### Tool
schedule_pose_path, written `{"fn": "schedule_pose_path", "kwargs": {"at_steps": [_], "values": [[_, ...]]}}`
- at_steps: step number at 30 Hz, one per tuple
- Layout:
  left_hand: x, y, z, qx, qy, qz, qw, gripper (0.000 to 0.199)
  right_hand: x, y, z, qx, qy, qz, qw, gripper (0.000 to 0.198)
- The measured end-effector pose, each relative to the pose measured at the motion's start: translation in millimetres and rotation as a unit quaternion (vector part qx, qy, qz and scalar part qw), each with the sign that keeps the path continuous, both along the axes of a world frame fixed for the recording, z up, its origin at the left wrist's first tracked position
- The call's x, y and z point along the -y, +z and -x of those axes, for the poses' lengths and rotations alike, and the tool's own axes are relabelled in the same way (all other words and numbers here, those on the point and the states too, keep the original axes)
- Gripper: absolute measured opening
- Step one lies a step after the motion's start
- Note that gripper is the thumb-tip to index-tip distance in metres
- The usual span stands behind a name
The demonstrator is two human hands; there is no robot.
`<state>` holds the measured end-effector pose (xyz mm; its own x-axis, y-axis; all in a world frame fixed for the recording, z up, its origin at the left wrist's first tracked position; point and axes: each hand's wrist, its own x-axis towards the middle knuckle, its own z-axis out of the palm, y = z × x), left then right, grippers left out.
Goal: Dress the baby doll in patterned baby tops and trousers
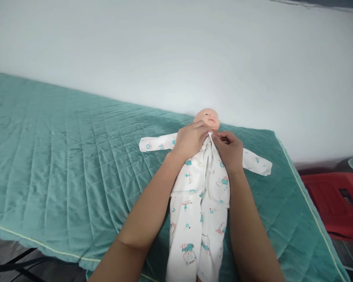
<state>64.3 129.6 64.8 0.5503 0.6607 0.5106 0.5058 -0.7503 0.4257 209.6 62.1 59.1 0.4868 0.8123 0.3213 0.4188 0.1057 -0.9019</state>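
Note:
A baby doll point(209, 116) lies on its back, its head toward the wall. It wears a white printed jacket point(191, 176) over matching trousers point(185, 231), both sleeves spread out sideways. My left hand point(192, 138) is closed at the jacket's collar on the left side, just below the doll's chin. My right hand point(228, 147) pinches the collar's right edge. The front edges meet near the neck and part lower down, with small buttons along the left edge. My fingertips partly hide the collar.
A green quilted cover point(76, 164) lies under the doll, its piped edge at the front and right. Behind rises a white wall point(135, 51). A red plastic chair point(337, 199) stands beyond the right edge. Dark metal legs point(17, 264) show at lower left.

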Motion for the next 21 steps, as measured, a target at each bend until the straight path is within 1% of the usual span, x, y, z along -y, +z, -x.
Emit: {"fn": "schedule_pose_path", "kwargs": {"at_steps": [4,6,10,13,17,21], "values": [[-0.3,-0.7,0.1,0.0,-0.001,-0.008,1.0,0.028,-0.2,2.5,-4.1,0.007,0.035,0.028,0.999,0.018],[-0.5,-1.4,-0.2,-0.002,-0.003,-0.011,1.0,0.028,-1.4,3.7,-6.2,0.01,0.054,0.032,0.998,0.017],[-0.4,-2.6,-0.5,-0.002,0.0,-0.004,1.0,0.029,-4.9,4.1,-7.0,0.017,0.052,0.027,0.998,0.014],[-0.5,-2.4,-0.7,0.012,-0.004,0.017,1.0,0.027,-6.3,3.0,-5.7,0.019,0.048,0.024,0.998,0.012],[-2.0,-1.4,-0.8,0.041,-0.012,0.062,0.997,0.026,-5.9,2.4,-3.2,0.021,0.039,0.02,0.999,0.01],[-4.6,-2.2,-0.4,0.074,-0.033,0.096,0.992,0.027,-5.0,3.6,-1.0,0.039,0.032,0.019,0.999,0.009]]}}
